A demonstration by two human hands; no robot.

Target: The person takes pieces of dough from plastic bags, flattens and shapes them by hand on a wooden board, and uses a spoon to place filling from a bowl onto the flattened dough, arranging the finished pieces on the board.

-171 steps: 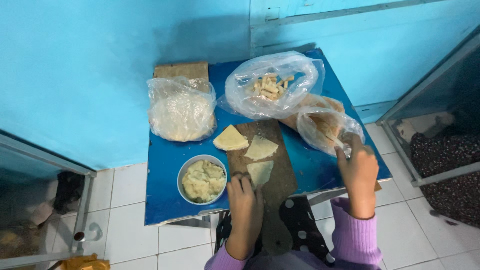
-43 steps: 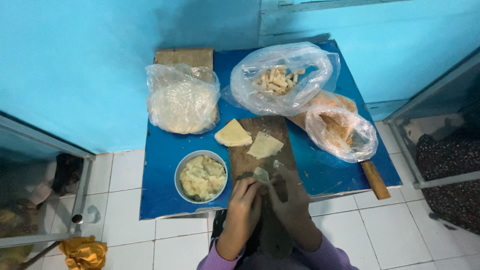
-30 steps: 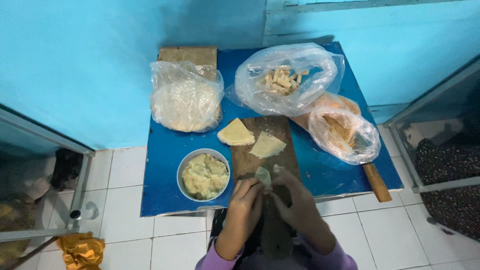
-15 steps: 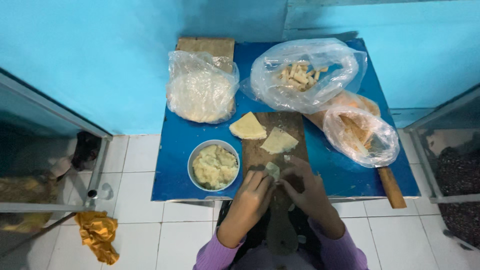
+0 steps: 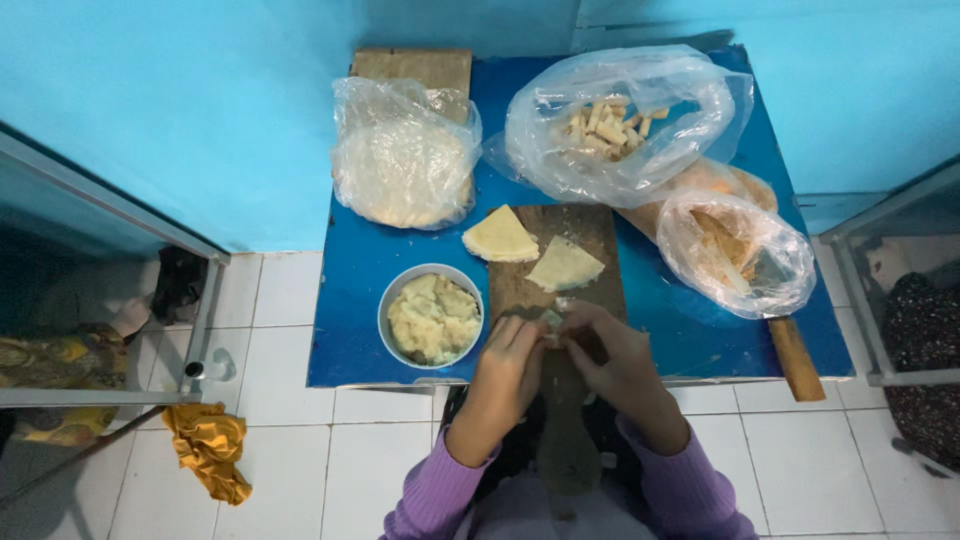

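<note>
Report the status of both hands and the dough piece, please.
Left hand and right hand pinch small dough piece over wooden board. Filling bowl beside. Nothing blocking.

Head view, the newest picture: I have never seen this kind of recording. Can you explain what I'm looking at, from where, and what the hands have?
There is no machine here. A camera worn on a person's head looks straight down at that person's own two bare hands, in purple sleeves.

Below is a small blue table against a blue wall. On it lie a wooden board with two pale folded dough triangles, a bowl of pale mashed filling, a clear bag of flat white sheets, a clear bag of small pale sticks and a third bag with brownish contents.

The left hand and right hand meet over the board's near end, pinching one small pale dough piece between their fingertips. An orange cloth lies on the tiled floor.
</note>
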